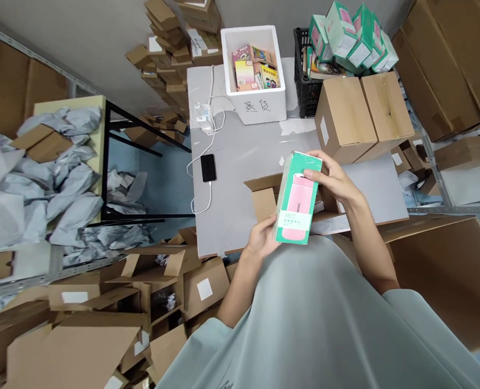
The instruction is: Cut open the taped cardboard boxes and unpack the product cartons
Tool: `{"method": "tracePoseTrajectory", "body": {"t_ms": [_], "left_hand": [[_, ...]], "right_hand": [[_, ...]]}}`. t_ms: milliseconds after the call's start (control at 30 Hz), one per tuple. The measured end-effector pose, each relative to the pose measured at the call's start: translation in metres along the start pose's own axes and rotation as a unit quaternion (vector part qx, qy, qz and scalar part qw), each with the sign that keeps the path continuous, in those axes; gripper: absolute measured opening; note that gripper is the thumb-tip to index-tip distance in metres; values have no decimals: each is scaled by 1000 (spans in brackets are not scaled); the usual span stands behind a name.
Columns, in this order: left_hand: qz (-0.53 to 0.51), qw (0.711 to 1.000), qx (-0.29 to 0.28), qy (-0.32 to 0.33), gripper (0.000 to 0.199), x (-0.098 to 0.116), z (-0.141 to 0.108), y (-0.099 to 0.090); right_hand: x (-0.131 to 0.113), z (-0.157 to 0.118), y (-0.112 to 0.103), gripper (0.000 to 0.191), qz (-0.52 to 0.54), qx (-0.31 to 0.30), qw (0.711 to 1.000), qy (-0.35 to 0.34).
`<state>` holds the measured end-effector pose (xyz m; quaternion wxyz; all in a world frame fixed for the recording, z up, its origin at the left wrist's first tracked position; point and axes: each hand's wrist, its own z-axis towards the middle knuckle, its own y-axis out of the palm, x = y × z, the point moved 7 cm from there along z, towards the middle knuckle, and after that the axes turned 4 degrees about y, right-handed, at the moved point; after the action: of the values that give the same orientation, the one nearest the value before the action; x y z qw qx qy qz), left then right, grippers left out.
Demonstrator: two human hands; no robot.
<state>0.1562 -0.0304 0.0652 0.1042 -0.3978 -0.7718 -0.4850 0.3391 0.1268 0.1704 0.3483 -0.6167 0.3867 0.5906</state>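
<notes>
While the left hand (261, 239) grips the lower left edge of the green box (297, 201), the right hand (332, 175) pinches its upper right part, holding it tilted over an open carton (264, 203) at the near edge of the counter (240, 148). Beyond these stand a white foam bin (259, 108) containing books (259, 70), a black crate (305, 94) topped with more green boxes (340, 33), and two closed cartons (347, 111); a phone (208, 168) lies to the left, connected to a white cable (210, 195).
</notes>
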Motion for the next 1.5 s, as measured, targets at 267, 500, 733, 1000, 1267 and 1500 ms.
{"method": "tracePoseTrajectory", "body": {"t_ms": [267,500,733,1000,1267,1500], "left_hand": [[24,994,91,58,28,9,10,5],[-36,986,118,110,37,49,39,12],[47,981,79,171,55,84,48,39],[108,971,62,206,56,72,44,55],[168,969,-6,183,54,61,30,88],[265,955,-6,134,56,65,52,123]], "right_hand": [[-8,-1,-9,59,-95,67,992,-56],[-56,-83,41,48,-317,57,903,-285],[7,-113,99,26,-297,-115,925,-210],[-18,-113,29,50,-181,92,949,-242],[-15,-41,-93,48,47,328,939,-90],[39,-10,-112,60,207,295,931,53]]}}
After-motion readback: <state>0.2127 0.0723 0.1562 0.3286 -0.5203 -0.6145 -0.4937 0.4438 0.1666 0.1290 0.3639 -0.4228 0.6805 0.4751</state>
